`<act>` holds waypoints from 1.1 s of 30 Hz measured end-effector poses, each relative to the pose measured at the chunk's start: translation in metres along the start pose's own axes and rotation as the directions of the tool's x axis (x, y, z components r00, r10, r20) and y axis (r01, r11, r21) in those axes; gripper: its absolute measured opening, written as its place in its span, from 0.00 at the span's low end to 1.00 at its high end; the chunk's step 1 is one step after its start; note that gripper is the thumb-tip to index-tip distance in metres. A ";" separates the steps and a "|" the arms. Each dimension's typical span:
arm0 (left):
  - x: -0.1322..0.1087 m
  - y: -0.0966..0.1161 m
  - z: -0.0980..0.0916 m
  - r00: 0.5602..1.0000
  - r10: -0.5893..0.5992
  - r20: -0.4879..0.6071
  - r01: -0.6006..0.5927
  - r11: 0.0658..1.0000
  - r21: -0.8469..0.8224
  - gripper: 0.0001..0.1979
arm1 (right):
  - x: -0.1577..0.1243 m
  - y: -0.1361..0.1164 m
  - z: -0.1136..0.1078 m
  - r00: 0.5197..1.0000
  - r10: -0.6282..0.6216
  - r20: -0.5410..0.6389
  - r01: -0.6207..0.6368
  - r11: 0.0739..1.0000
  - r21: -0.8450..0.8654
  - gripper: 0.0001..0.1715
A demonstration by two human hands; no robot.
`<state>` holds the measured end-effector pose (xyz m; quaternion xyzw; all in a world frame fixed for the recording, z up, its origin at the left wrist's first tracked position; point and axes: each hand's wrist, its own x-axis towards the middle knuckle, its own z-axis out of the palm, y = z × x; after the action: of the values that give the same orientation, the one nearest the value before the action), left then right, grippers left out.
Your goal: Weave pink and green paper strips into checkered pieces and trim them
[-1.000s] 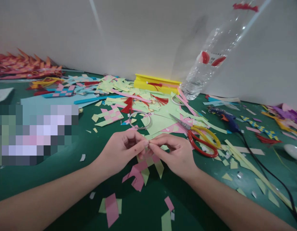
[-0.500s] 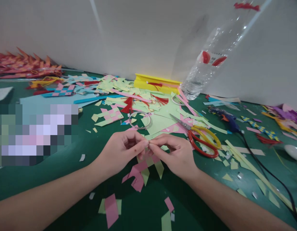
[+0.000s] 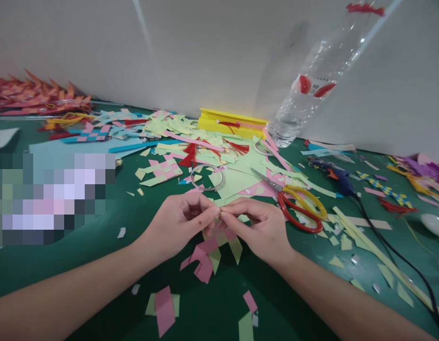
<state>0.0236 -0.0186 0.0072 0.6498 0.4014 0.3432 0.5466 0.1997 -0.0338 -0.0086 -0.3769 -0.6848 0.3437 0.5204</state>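
Observation:
My left hand [image 3: 186, 222] and my right hand [image 3: 260, 225] meet at the fingertips in the middle of the view. Each is closed in a pinch. Whatever sits between the fingertips is too small to make out. Just under the fingers shows a woven pink and green paper piece [image 3: 205, 253] with loose strip ends; the fingers hide its upper part, and I cannot tell if it hangs or lies on the table. Scissors [image 3: 301, 203] with red and yellow handles lie right of my right hand. A roll of clear tape [image 3: 207, 177] lies beyond my left hand.
Paper scraps [image 3: 173, 125], red tassels [image 3: 189, 154] and a folded yellow paper [image 3: 233, 124] cover the green table's [image 3: 109, 274] back. A clear plastic bottle [image 3: 297, 104] stands by the wall. A blue corded tool [image 3: 342, 182] lies at right, its black cable [image 3: 400, 253] running toward me.

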 end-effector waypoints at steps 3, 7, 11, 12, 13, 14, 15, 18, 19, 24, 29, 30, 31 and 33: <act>0.000 0.000 -0.001 1.000 0.001 0.002 -0.001 1.000 -0.001 0.10 | 0.000 0.000 0.000 1.000 -0.001 -0.002 0.001 1.000 -0.002 0.05; 0.000 0.000 0.000 1.000 0.000 -0.002 0.000 1.000 -0.003 0.11 | 0.000 0.000 0.000 1.000 -0.002 0.001 0.002 1.000 -0.005 0.06; 0.001 0.002 0.001 1.000 -0.006 -0.006 0.006 1.000 -0.020 0.11 | 0.000 0.000 0.001 1.000 0.012 0.005 -0.012 1.000 0.002 0.05; 0.001 0.002 0.002 1.000 -0.011 -0.007 0.011 1.000 -0.022 0.11 | 0.000 -0.001 0.001 1.000 0.015 0.005 -0.015 1.000 -0.001 0.05; 0.001 0.003 0.002 1.000 -0.015 -0.007 0.015 1.000 -0.024 0.11 | 0.000 -0.001 0.001 1.000 0.013 0.002 -0.013 1.000 -0.006 0.05; 0.000 0.003 0.002 1.000 -0.019 -0.009 0.019 0.999 -0.027 0.11 | 0.000 -0.002 0.001 1.000 0.012 -0.006 -0.012 1.000 -0.014 0.05; 0.000 0.003 0.003 1.000 -0.024 -0.010 0.024 0.999 -0.033 0.11 | 0.000 -0.002 0.002 1.000 0.011 -0.012 -0.012 1.000 -0.022 0.05; 0.000 0.004 0.003 0.999 -0.039 -0.011 0.039 0.998 -0.057 0.11 | -0.001 -0.004 0.003 0.999 0.024 -0.037 -0.025 0.999 -0.028 0.05; 0.000 0.003 0.003 0.999 -0.042 -0.012 0.042 0.997 -0.065 0.11 | -0.002 -0.004 0.004 0.998 0.032 -0.045 -0.033 0.999 -0.025 0.05; 0.000 0.002 0.004 0.998 -0.063 -0.014 0.063 0.997 -0.054 0.12 | -0.002 -0.005 0.005 0.995 0.080 -0.062 -0.082 0.996 -0.032 0.04; 0.002 0.002 0.004 0.997 -0.073 -0.002 0.073 0.997 -0.039 0.12 | -0.001 -0.005 0.004 0.995 0.081 -0.055 -0.084 0.995 -0.054 0.04; 0.002 0.002 0.004 0.997 -0.074 -0.005 0.074 0.996 -0.039 0.12 | -0.001 -0.004 0.004 0.995 0.080 -0.054 -0.083 0.995 -0.060 0.04; 0.002 0.003 0.004 0.997 -0.075 -0.011 0.075 0.996 -0.038 0.13 | -0.001 -0.004 0.003 0.995 0.080 -0.053 -0.083 0.994 -0.067 0.04; 0.002 0.002 0.003 0.997 -0.078 -0.021 0.077 0.996 -0.038 0.13 | -0.001 -0.004 0.003 0.996 0.076 -0.049 -0.080 0.994 -0.077 0.04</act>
<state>0.0280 -0.0182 0.0087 0.6196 0.4260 0.3366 0.5668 0.1963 -0.0374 -0.0061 -0.4316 -0.6704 0.3277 0.5069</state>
